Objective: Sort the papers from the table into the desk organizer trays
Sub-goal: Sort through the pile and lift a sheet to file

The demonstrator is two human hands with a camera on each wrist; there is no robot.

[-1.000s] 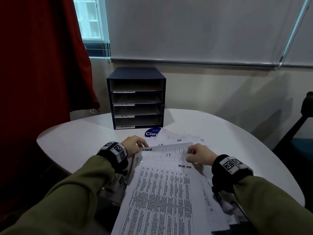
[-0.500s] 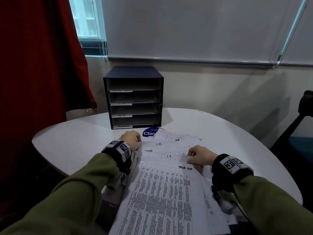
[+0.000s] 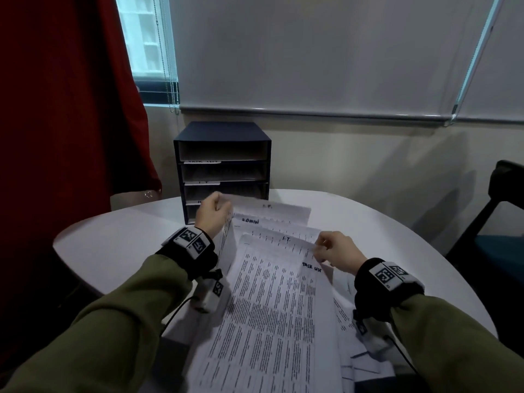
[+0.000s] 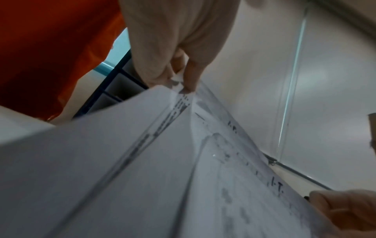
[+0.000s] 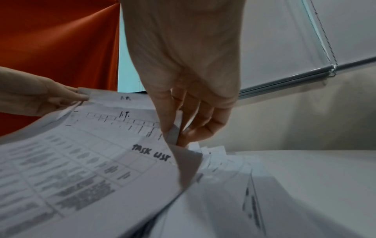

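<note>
A fanned stack of printed papers (image 3: 272,293) is lifted off the white table (image 3: 113,242), with handwritten headings such as "TASK LIST", "I.T." and "ADMIN". My left hand (image 3: 214,212) pinches the far left corner of the back sheets (image 4: 183,96), raised in front of the organizer. My right hand (image 3: 326,246) pinches the right top corner of the front sheets (image 5: 173,136). The dark desk organizer (image 3: 222,165) with several labelled trays stands at the table's back; its lower trays are partly hidden by the papers.
A red curtain (image 3: 65,109) hangs at the left beside a window. Blinds cover the wall behind. A dark chair (image 3: 499,222) stands at the right of the table. More loose sheets (image 3: 354,336) lie under my right forearm.
Both hands have lifted the fanned papers off the table. The left hand rose and moved toward the organizer, now covering the blue sticker and lower trays.
</note>
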